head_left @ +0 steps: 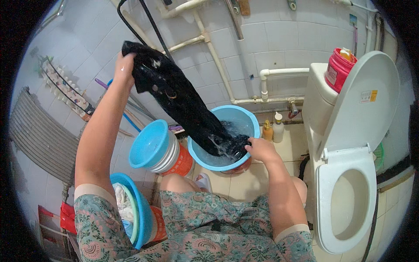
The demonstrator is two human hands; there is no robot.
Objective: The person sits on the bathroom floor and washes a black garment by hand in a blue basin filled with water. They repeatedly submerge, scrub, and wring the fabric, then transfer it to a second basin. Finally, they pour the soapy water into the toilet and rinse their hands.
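Note:
A long, wet black garment [181,91] stretches between my hands, slanting from upper left down into a blue basin [249,114] of water; its exact kind is unclear. My left hand [124,67] is raised high and closed on the garment's upper end. Above the near right rim of the basin, my right hand [261,149] pinches the bunched lower end. Water splashes around the cloth inside the basin. Beneath the basin, part of an orange bucket [242,167] shows.
Left of the basin, another blue basin [148,142] sits on a white and orange bucket [178,163]. Clothes lie in a blue tub [146,209] by my left side. Two pump bottles [278,127] stand behind on the floor. At right is a toilet [347,198] with its lid raised.

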